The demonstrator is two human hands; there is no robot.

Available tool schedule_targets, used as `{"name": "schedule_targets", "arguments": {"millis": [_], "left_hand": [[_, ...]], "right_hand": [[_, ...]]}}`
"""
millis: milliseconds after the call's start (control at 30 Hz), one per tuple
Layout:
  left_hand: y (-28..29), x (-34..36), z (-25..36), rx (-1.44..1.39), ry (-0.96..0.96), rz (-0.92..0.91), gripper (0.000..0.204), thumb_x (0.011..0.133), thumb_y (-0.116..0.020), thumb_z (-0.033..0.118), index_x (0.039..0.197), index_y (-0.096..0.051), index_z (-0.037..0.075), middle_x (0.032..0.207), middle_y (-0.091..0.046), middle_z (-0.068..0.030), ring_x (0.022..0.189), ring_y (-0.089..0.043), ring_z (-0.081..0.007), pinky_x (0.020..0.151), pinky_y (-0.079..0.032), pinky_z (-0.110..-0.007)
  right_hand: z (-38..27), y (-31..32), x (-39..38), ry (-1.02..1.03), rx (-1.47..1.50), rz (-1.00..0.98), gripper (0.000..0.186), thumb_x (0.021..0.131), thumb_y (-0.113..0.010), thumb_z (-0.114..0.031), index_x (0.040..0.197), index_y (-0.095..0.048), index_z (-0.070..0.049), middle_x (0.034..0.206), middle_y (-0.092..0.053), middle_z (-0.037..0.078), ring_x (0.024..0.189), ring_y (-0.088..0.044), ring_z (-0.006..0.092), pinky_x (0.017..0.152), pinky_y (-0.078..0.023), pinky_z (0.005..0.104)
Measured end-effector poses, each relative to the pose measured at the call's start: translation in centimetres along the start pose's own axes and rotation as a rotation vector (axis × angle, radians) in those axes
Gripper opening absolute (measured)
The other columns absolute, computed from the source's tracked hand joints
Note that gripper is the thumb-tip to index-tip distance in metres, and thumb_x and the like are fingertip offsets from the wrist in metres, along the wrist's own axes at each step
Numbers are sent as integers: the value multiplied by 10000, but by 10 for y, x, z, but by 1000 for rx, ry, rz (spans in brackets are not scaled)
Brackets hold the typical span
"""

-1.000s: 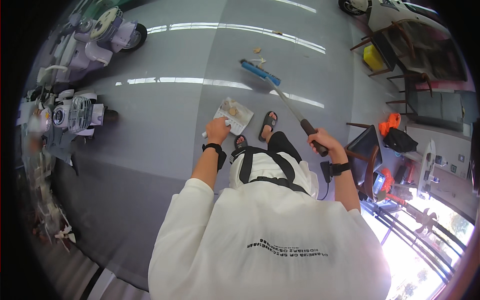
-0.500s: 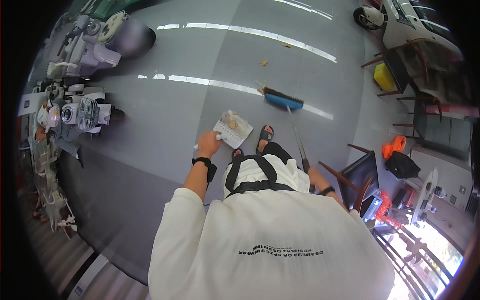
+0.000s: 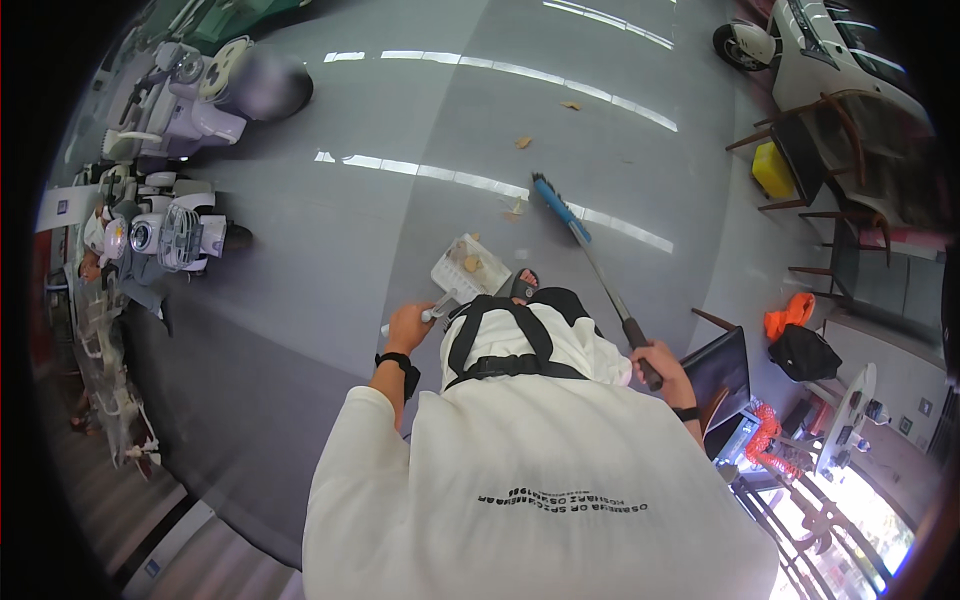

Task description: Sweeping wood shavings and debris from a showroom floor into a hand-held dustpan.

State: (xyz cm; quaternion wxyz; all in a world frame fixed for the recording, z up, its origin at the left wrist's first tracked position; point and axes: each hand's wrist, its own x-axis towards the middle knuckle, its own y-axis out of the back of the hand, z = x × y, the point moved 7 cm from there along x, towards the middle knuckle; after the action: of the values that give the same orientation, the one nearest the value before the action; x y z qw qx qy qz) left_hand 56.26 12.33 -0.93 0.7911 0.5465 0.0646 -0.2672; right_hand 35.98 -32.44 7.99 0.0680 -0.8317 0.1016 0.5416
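My left hand (image 3: 408, 328) is closed round the handle of a white dustpan (image 3: 448, 276), which rests on the floor in front of my feet. Inside the pan lies a dry brown leaf (image 3: 472, 264) with some pale litter. My right hand (image 3: 660, 366) grips the dark end of a broom (image 3: 606, 285). The broom's blue head (image 3: 561, 208) stands on edge beyond the dustpan and to its right, dark bristles facing away to the right. Between broom and pan sits a small pale scrap (image 3: 514, 209). Farther out are a curled leaf (image 3: 523, 143) and another leaf (image 3: 570, 106).
A sandalled foot (image 3: 525, 285) is close beside the dustpan. Scooters (image 3: 182, 235) line the left side. On the right are a dark-seated chair (image 3: 718, 372), more wooden chairs (image 3: 800, 150), a yellow box (image 3: 771, 170) and a black bag (image 3: 805, 352). A white vehicle (image 3: 815, 55) is at far right.
The broom head has swung from lying crosswise to a steep slant, leaving the pale scrap behind to its left. My right hand has come up more into view, and my body leans farther forward.
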Motion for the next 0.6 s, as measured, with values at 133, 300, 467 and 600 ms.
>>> {"name": "schedule_targets", "arguments": {"millis": [133, 300, 467, 600], "left_hand": [[-8, 12, 2, -25, 46, -24, 317, 761, -728, 275, 1063, -691, 185, 940, -686, -137, 896, -636, -347, 765, -511, -441], [-42, 27, 3, -11, 7, -273, 439, 773, -715, 275, 1188, -604, 187, 1012, -676, -147, 948, -626, -370, 811, -500, -455], [-49, 26, 4, -33, 120, -362, 443, 792, -687, 272, 1213, -576, 190, 1051, -664, -165, 975, -617, -390, 825, -494, -451], [-48, 28, 4, -32, 175, -364, 391, 845, -620, 286, 1228, -565, 231, 1077, -657, -160, 999, -614, -375, 836, -492, -462]], "right_hand": [[-54, 18, 36, 112, 99, 29, 80, 725, -594, -83, 689, -543, -34, 568, -536, 48, 419, -516, 133, 378, -409, 264], [-144, 11, 115, 243, 288, -56, 75, 727, -584, -82, 685, -557, -27, 574, -540, 50, 464, -534, 142, 417, -429, 274], [-230, -16, 201, 336, 256, 55, 60, 754, -571, -34, 732, -538, 11, 606, -546, 72, 489, -551, 163, 457, -462, 287], [-257, -13, 267, 302, 141, 97, 68, 748, -565, -20, 744, -537, 42, 623, -556, 93, 507, -570, 189, 466, -460, 304]]}}
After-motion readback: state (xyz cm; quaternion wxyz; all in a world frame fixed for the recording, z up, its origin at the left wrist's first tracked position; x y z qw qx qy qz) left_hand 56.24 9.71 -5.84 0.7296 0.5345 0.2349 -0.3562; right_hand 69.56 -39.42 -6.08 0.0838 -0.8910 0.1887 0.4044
